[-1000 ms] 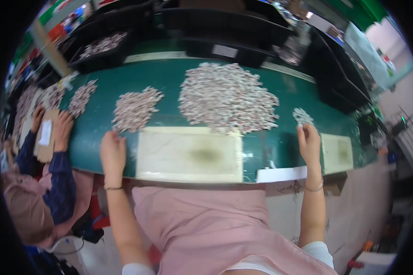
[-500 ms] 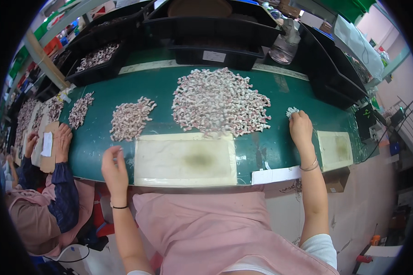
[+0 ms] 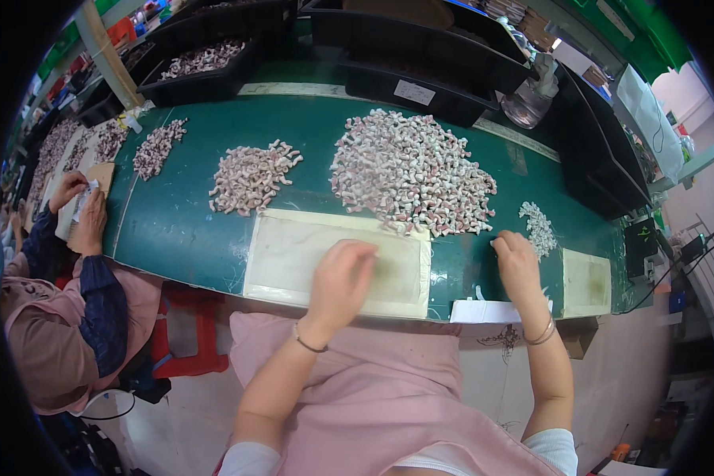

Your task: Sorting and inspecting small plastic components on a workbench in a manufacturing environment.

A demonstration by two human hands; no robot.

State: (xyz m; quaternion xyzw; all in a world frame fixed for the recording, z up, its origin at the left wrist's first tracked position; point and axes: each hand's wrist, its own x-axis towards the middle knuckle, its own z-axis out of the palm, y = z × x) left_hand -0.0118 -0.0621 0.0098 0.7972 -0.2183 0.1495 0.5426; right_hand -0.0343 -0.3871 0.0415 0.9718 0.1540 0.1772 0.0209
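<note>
My left hand hovers over the pale mat, thumb and fingers together. It is a little blurred, and anything at its fingertips cannot be made out. My right hand pinches a small white piece above the green table, just left of a small pile of white pieces. Beyond the mat spreads a big heap of small pink-and-white knobbed pieces. A smaller pile of similar pieces sits to its left.
Black bins line the back, with a clear bottle beside them. A white card strip lies at the front edge, and a second pale mat at right. At far left, a co-worker's hands work near another pile.
My left hand has moved right, from beside the mat to over it. My right hand has drawn back from the white pieces toward me, uncovering their pile. The whole view has shifted.
</note>
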